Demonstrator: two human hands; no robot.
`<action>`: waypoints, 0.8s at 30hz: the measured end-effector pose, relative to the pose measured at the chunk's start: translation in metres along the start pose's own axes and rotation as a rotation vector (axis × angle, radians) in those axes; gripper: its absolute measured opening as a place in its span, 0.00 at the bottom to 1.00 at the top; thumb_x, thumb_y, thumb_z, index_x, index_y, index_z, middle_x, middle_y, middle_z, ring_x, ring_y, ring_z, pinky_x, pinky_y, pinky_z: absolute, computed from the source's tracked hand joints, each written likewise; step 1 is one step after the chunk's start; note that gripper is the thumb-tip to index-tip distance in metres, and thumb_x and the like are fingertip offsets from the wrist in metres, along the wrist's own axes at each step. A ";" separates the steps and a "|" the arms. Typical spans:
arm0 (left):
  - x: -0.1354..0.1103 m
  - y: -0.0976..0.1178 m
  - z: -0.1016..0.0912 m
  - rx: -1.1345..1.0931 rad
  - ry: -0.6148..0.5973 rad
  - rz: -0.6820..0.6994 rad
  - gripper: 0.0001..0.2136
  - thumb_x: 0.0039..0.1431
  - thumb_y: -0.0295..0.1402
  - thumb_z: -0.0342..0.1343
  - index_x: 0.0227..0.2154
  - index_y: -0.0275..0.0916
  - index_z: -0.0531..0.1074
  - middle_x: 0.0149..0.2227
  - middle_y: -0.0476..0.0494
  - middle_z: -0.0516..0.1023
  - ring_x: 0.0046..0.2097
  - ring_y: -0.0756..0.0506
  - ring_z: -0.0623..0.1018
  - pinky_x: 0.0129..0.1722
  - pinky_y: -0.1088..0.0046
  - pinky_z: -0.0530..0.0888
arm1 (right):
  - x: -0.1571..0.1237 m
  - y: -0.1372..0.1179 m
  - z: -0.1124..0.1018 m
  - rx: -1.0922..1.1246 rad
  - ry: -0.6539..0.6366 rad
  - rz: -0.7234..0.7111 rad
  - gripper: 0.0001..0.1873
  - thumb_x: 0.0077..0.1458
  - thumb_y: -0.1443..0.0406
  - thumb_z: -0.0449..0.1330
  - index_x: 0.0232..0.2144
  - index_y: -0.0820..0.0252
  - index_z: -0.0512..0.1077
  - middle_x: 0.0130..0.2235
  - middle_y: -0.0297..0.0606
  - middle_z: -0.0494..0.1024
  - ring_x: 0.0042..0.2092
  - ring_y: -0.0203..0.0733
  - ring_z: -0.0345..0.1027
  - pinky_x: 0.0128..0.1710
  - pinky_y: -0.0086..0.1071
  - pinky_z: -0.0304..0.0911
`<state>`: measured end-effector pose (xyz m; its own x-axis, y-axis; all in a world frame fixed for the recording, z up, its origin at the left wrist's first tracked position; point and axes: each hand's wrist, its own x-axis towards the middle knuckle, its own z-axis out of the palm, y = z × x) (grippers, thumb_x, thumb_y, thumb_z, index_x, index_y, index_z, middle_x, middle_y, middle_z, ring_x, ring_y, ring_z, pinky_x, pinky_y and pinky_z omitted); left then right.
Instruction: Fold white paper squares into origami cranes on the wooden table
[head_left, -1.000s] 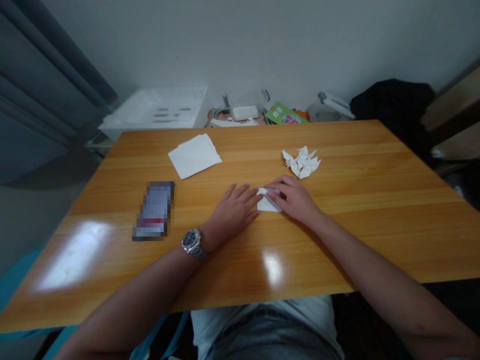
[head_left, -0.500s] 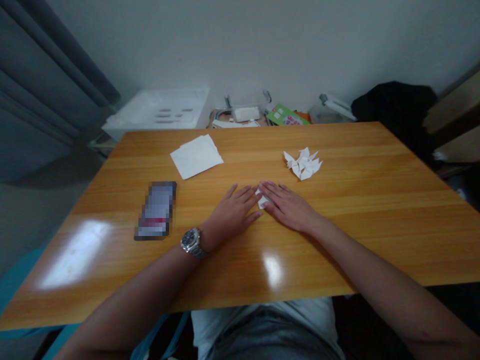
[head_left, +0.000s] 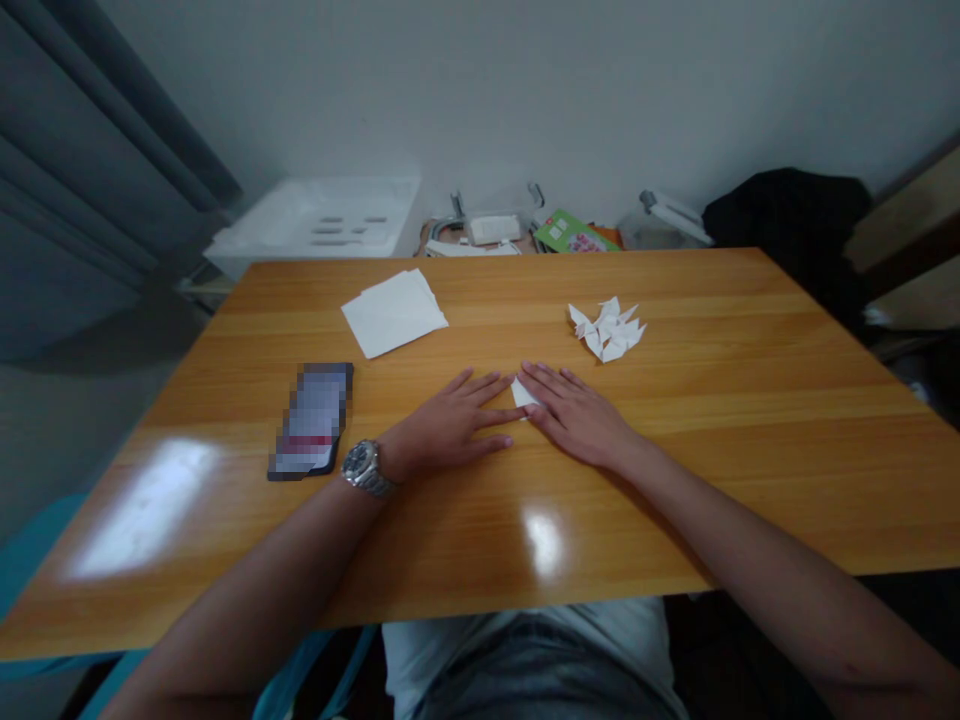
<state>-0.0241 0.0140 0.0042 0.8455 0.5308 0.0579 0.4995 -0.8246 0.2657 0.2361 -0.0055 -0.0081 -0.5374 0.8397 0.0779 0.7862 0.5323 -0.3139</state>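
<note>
A small piece of white paper lies flat on the wooden table, partly covered by fingers. My right hand rests palm down over its right side, fingers stretched out and pointing left. From the left, my left hand, with a metal watch on its wrist, reaches in with spread fingers. Its index fingertip touches the paper's lower edge, and the thumb lies on the table below. How the paper is folded under the right hand is hidden.
Several folded white paper shapes sit in a cluster at the back right. White paper sheets lie at the back left, with a phone in front of them. Behind the table are a white bin and a green booklet.
My left hand has turned and shifted slightly left, its index finger now at the paper's lower edge. The right hand has stayed on the paper, almost unmoved.
</note>
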 end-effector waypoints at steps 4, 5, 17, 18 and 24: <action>0.001 0.000 -0.001 -0.027 0.063 0.010 0.22 0.70 0.49 0.51 0.64 0.58 0.66 0.72 0.42 0.56 0.71 0.36 0.59 0.71 0.45 0.53 | 0.000 -0.002 -0.001 -0.022 -0.011 0.004 0.32 0.73 0.50 0.40 0.73 0.53 0.52 0.74 0.41 0.51 0.74 0.47 0.44 0.72 0.51 0.44; 0.001 0.001 -0.001 -0.031 0.077 0.011 0.22 0.70 0.49 0.51 0.64 0.58 0.67 0.72 0.41 0.57 0.71 0.36 0.61 0.70 0.46 0.54 | 0.000 -0.003 -0.001 -0.028 -0.015 0.009 0.32 0.73 0.50 0.40 0.72 0.55 0.52 0.73 0.41 0.52 0.74 0.47 0.44 0.73 0.51 0.44; 0.000 0.005 -0.003 -0.026 0.079 -0.036 0.25 0.69 0.50 0.52 0.66 0.56 0.64 0.70 0.39 0.60 0.69 0.36 0.64 0.70 0.45 0.55 | -0.005 0.005 0.002 -0.026 0.029 0.038 0.33 0.73 0.51 0.39 0.73 0.55 0.50 0.73 0.41 0.53 0.74 0.47 0.45 0.73 0.50 0.44; -0.001 0.004 -0.003 -0.024 0.075 -0.038 0.25 0.69 0.50 0.52 0.66 0.56 0.63 0.71 0.39 0.60 0.69 0.36 0.63 0.70 0.46 0.54 | -0.006 0.007 0.002 -0.029 0.028 0.041 0.33 0.73 0.51 0.39 0.73 0.55 0.50 0.73 0.41 0.53 0.74 0.47 0.44 0.73 0.50 0.44; 0.002 0.003 0.000 -0.015 0.035 -0.001 0.26 0.71 0.50 0.49 0.68 0.55 0.60 0.73 0.42 0.56 0.73 0.38 0.56 0.71 0.47 0.50 | -0.006 0.009 -0.001 -0.039 0.000 0.042 0.35 0.72 0.50 0.40 0.73 0.60 0.50 0.73 0.44 0.51 0.74 0.48 0.43 0.73 0.49 0.43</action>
<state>-0.0209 0.0133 0.0055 0.8375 0.5386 0.0916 0.4973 -0.8210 0.2803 0.2465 -0.0053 -0.0109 -0.5033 0.8616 0.0653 0.8195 0.4999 -0.2801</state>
